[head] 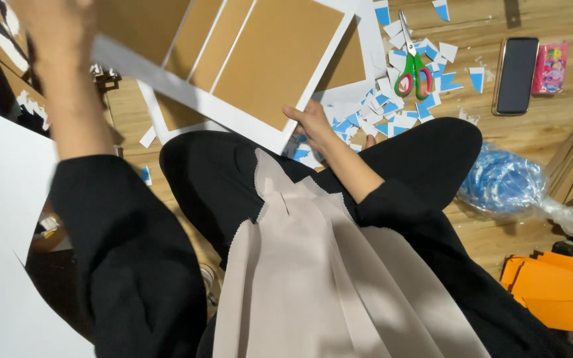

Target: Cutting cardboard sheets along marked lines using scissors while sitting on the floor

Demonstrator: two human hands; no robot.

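A large board (pixel 266 59) of brown cardboard panels edged with white strips is held up over my lap, tilted. My left hand (pixel 54 30), blurred at the top left, grips its upper left edge. My right hand (pixel 313 122) holds its lower right edge, thumb on the white border. Both arms wear black sleeves. Below the board are my black trousers and a beige cloth (pixel 313 265).
Blue and white paper scraps (pixel 392 113) lie on the wooden floor around red-and-green scissors (pixel 414 66). A dark phone (pixel 516 74) and a pink packet (pixel 550 66) lie at the top right. A blue bundle in clear plastic (pixel 505 182), orange sheets (pixel 558 288), a white sheet (pixel 1 219) at the left.
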